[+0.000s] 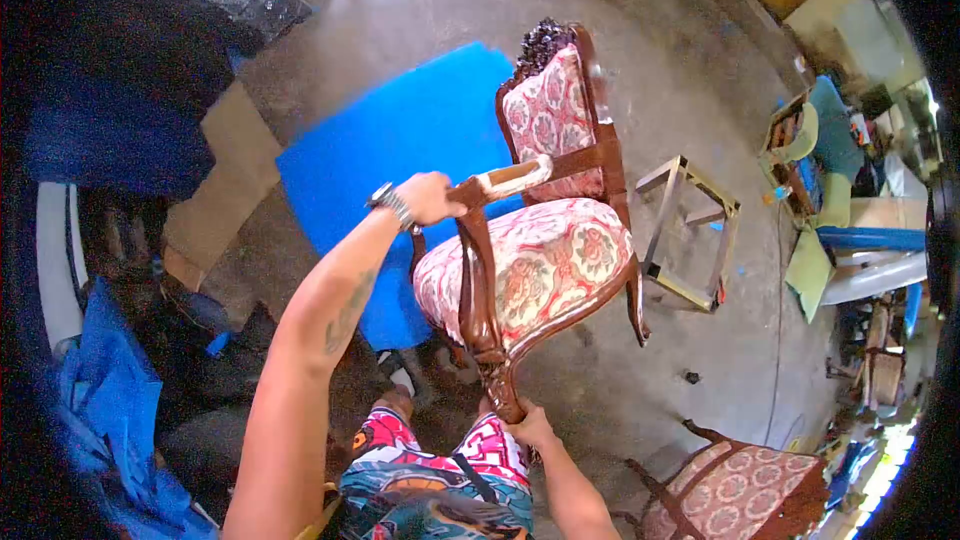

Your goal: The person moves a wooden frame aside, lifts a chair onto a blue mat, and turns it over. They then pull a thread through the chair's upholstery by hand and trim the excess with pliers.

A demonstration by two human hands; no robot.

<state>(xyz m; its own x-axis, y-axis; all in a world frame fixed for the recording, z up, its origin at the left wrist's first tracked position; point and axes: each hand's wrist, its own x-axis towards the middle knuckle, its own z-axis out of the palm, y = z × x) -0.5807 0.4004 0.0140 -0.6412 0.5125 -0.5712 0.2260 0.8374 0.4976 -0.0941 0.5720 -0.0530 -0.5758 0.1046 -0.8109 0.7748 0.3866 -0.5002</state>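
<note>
An armchair (550,258) with a dark carved wooden frame and pink, red and cream floral upholstery is tilted in front of me. My left hand (430,202), with a metal watch on the wrist, is closed around the front end of its wooden armrest. A pale, unfinished-looking pad area (515,177) shows on top of that armrest. Lower down, my right hand (533,427) grips the carved front leg (502,392) close to my shorts. Part of the right fingers is hidden behind the leg. The chair's backrest (548,105) points away from me.
A large blue sheet (400,130) lies on the floor behind the chair. To the right stands a bare wooden stool frame (690,230). Another floral chair (735,500) is at the lower right. Flat cardboard (235,175) and blue fabric (115,390) lie left; stacked materials line the right.
</note>
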